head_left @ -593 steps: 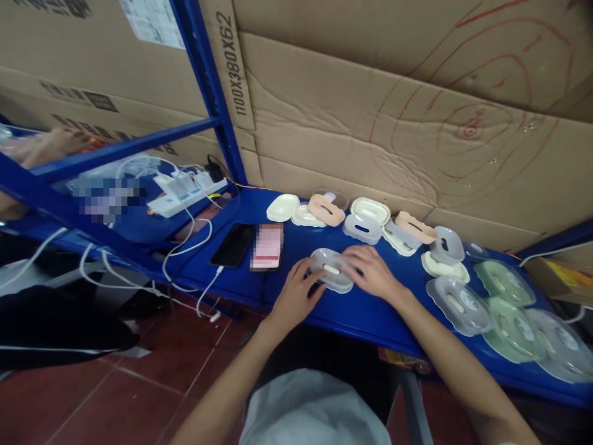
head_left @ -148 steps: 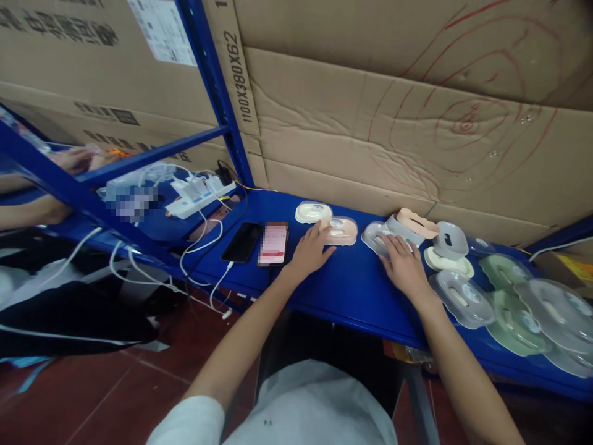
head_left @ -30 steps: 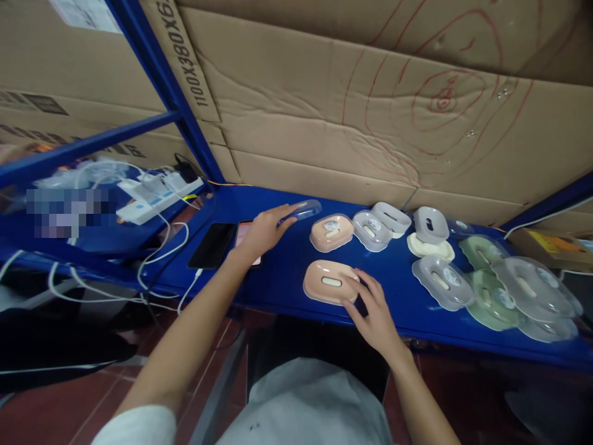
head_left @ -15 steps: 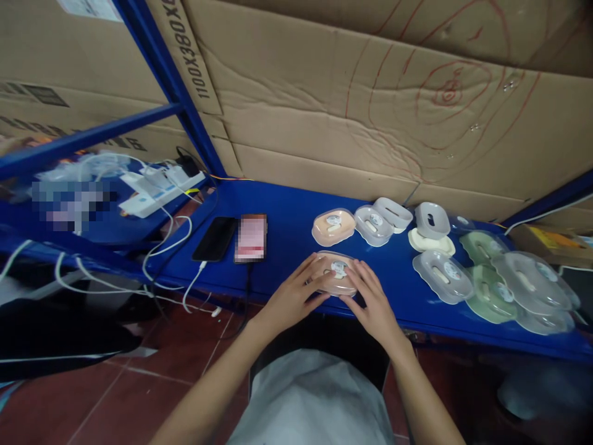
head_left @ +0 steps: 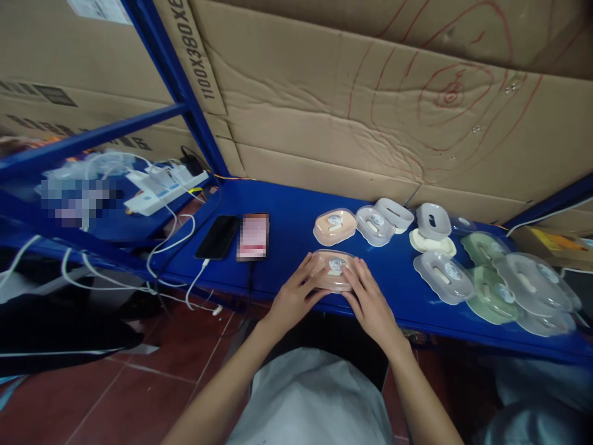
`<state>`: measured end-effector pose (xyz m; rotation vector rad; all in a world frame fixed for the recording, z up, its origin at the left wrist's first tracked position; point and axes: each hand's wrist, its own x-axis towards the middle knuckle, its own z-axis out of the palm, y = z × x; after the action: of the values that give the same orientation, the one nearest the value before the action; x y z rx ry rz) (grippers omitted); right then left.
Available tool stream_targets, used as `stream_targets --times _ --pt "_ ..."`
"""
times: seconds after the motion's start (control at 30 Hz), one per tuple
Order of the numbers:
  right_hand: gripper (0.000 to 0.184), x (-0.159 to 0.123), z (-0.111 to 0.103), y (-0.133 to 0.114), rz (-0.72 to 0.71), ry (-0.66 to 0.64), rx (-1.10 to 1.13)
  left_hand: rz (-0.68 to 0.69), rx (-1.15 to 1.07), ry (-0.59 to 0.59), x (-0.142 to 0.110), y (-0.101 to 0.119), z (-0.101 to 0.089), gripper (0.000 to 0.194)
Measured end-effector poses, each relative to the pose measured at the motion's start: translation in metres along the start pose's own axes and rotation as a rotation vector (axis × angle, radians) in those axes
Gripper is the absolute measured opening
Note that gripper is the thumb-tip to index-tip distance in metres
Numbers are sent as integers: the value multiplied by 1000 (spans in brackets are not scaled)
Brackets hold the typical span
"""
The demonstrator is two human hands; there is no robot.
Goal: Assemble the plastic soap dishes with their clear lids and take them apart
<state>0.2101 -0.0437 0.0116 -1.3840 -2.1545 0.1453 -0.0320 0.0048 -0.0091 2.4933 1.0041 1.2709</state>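
A peach soap box with a clear lid (head_left: 334, 269) lies near the front edge of the blue shelf (head_left: 287, 235). My left hand (head_left: 296, 295) presses its fingers on the box's left side. My right hand (head_left: 369, 303) presses on its right side. Both hands grip the box from either end, fingers curled over the lid. Behind it stand another peach lidded box (head_left: 334, 226) and a grey lidded box (head_left: 372, 225).
Two phones (head_left: 252, 236) lie left of the boxes, with cables running to a power strip (head_left: 160, 186). Grey, cream and green box parts (head_left: 491, 290) fill the shelf's right end. Cardboard sheets (head_left: 370, 105) wall the back. A blue upright (head_left: 176, 68) stands at left.
One second ago my left hand held a clear lid out at the left; it has brought the lid onto the peach box, and both hands now press on it.
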Motion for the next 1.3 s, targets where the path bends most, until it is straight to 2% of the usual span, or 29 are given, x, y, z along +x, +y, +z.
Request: stream_targets --times 0.1,0.23,0.4,0.57,0.77,1.3 --pt "64 -2 -1 1 25 -21 73 -75 -55 40 -1 1 -3 57" --pt "59 -5 -1 6 38 27 178 -117 -110 55 0 1 -6 46" --pt "55 -6 -1 6 45 55 188 -154 -128 82 -1 0 -6 41" --pt "65 -5 1 5 -11 76 115 -105 -93 54 -4 -2 -4 49" --pt "73 -8 6 8 -63 140 50 -69 -45 50 -5 -5 -2 49" --pt "77 -14 11 5 -74 240 -13 -10 29 45 -10 -8 4 56"
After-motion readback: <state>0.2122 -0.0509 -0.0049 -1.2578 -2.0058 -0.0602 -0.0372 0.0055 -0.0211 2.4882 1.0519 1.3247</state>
